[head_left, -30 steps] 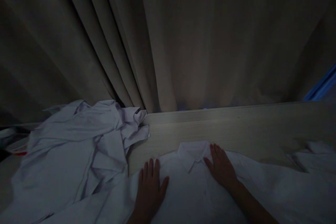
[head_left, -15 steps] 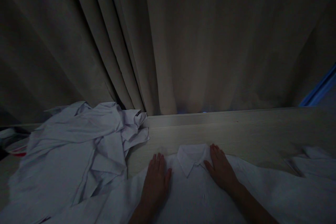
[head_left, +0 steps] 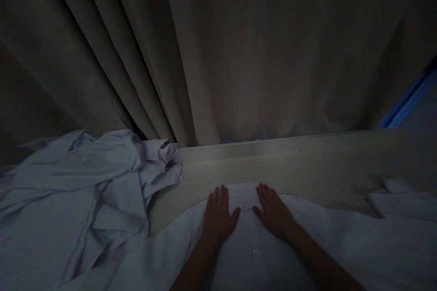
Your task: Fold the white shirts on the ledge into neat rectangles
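I see both hands flat on a white shirt (head_left: 259, 254) that lies spread on the pale wooden table (head_left: 307, 168), collar end toward the curtain. My left hand (head_left: 217, 216) presses down just left of the collar (head_left: 245, 193), fingers straight and held close together, thumb angled out toward the middle. My right hand (head_left: 273, 213) lies just right of the collar, fingers loosely together and pointing away from me, thumb out toward the left one. Neither hand pinches any cloth; the palms simply rest on the fabric, and the collar is partly hidden between them. A small button (head_left: 255, 251) shows on the shirt front below the thumbs.

To the left, a crumpled heap of white garments (head_left: 82, 200) covers that side of the table and touches the spread shirt's sleeve. At the right edge lies another folded white piece (head_left: 396, 200), near the shirt. A heavy beige curtain (head_left: 218, 54) hangs right behind the table, and a blue strip (head_left: 406, 104) shows at far right. The light is dim
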Motion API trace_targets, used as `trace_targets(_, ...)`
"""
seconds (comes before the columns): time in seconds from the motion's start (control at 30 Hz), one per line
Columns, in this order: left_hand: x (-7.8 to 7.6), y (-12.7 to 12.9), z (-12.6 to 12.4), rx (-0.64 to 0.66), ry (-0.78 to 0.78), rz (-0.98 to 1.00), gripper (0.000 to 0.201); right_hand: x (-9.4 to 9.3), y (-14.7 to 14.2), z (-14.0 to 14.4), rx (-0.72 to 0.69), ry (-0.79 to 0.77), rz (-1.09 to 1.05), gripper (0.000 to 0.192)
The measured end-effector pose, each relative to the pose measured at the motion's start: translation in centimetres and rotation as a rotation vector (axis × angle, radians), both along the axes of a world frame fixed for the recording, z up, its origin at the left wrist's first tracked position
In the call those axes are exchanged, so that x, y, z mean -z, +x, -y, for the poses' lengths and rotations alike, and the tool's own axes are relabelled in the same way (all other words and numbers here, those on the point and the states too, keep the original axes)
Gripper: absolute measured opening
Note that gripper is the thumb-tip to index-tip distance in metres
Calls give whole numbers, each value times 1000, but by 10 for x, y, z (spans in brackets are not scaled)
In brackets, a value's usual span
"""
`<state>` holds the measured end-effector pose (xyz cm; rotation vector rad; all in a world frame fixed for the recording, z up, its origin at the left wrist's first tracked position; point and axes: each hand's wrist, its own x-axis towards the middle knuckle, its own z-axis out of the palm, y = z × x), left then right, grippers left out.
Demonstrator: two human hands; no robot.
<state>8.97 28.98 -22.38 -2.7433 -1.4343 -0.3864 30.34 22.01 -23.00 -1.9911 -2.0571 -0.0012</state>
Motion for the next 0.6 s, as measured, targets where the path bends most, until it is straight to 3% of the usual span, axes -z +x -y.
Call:
trace_targets(0.47, -7, 1, -7, -38, -29, 24, 85, 3, 1, -9, 83, 14, -16, 76)
trace_targets(0.6, -15, 3, -5, -1, 15, 75, 73, -4, -3, -12, 86, 48, -56, 76)
